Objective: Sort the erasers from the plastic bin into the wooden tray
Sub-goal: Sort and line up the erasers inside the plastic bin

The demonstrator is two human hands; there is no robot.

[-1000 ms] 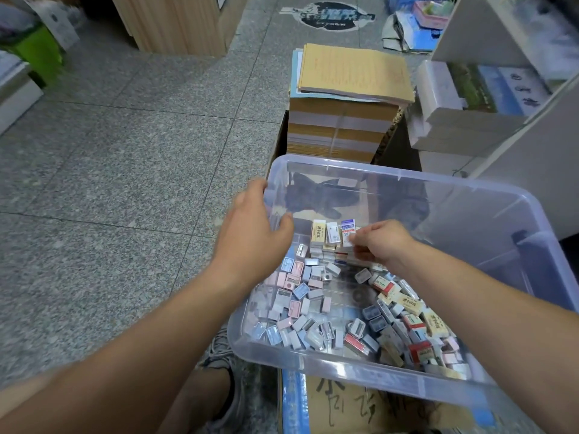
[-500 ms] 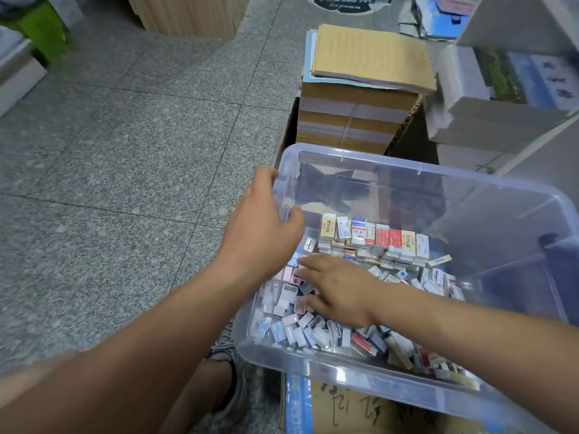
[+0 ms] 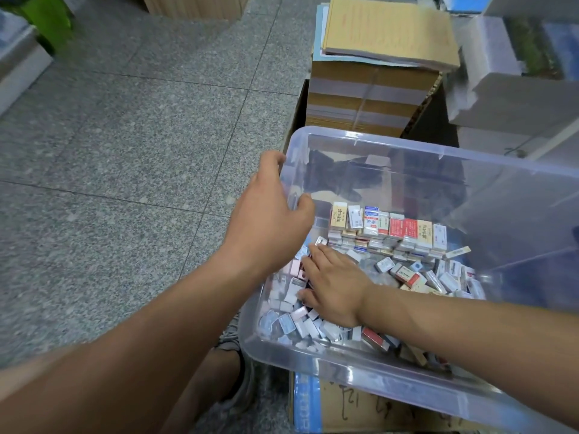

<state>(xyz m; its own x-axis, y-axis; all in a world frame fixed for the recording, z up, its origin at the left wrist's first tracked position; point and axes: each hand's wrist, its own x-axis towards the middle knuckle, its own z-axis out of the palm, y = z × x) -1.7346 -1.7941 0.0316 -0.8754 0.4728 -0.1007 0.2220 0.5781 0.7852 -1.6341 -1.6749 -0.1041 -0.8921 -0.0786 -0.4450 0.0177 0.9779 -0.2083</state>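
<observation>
- Left hand [image 3: 269, 220] grips bin [image 3: 438, 151] at its left wall, thumb inside, steadying it.
- Right hand [image 3: 336, 286] lies flat on loose erasers [image 3: 438, 278], near-left of bin; fingers straight, no grip seen.
- Step, prob.: picking a batch. Tray not in view.
- Next: curl fingers round a few, lift out w/o spilling.
</observation>
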